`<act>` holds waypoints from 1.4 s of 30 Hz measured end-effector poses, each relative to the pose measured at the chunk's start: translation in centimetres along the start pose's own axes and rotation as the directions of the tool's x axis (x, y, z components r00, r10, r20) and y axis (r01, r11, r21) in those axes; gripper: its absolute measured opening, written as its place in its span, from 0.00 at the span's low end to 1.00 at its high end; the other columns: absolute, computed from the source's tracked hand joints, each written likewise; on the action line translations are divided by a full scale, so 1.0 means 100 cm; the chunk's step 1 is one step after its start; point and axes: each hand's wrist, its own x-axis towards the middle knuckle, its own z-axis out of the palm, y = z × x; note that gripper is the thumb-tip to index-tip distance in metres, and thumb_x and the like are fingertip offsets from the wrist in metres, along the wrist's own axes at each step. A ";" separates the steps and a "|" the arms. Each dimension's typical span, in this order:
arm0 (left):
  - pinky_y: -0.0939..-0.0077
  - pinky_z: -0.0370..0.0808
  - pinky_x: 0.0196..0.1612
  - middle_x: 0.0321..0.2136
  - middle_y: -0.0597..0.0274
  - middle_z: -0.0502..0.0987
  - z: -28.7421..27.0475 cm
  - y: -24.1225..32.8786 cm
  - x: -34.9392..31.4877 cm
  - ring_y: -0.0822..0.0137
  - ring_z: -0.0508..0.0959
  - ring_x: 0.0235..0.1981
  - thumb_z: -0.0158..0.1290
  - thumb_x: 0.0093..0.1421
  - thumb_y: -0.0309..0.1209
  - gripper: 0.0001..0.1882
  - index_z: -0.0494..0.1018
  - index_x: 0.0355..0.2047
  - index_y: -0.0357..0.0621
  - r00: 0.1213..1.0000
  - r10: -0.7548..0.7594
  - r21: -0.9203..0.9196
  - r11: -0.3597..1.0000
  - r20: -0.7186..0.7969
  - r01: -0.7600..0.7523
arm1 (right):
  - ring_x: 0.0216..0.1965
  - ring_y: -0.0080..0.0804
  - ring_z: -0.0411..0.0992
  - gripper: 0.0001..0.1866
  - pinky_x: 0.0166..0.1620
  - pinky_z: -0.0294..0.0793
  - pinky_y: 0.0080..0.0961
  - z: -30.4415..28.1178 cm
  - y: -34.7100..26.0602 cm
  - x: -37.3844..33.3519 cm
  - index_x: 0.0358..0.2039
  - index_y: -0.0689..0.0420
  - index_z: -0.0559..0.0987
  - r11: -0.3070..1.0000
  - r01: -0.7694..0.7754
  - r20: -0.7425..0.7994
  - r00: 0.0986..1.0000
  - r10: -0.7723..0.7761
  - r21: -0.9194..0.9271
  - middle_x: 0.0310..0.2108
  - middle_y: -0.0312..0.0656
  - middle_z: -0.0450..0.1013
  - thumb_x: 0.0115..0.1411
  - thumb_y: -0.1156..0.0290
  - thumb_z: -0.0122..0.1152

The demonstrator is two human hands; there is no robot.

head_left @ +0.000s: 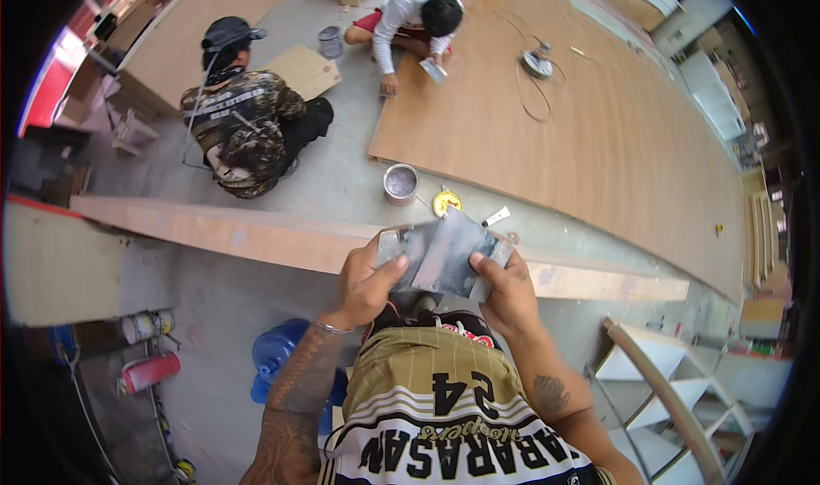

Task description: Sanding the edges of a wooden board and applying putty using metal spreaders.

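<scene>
In front of my chest, my left hand (366, 282) is closed on a flat grey putty spreader (395, 248), thumb on its face. My right hand (511, 289) grips a second flat putty spreader (453, 253), its thumb pressed on the plate. The two plates overlap in the middle, and pale grey paste smears their faces. Just beyond them, on the floor, stand an open can of grey paste (401, 183) and a round yellow lid (446, 201). Beside the lid lies a small white-bladed scraper (496, 217).
A long wooden beam (213, 233) crosses in front of me. Beyond it lies a large wood panel (581, 160) with a corded round tool (536, 64). One person (410, 24) kneels at the panel; another (248, 118) squats left. A blue water jug (278, 348) stands near my left arm.
</scene>
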 end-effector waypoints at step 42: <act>0.78 0.72 0.43 0.41 0.62 0.80 0.303 0.004 0.114 0.76 0.75 0.40 0.51 0.70 0.35 0.21 0.71 0.57 0.31 0.549 -0.625 0.777 0.626 0.555 -0.073 | 0.55 0.33 0.74 0.25 0.61 0.73 0.38 -0.239 0.043 -0.108 0.61 0.62 0.68 0.318 0.335 -0.305 0.942 -0.141 0.887 0.54 0.43 0.75 0.63 0.84 0.55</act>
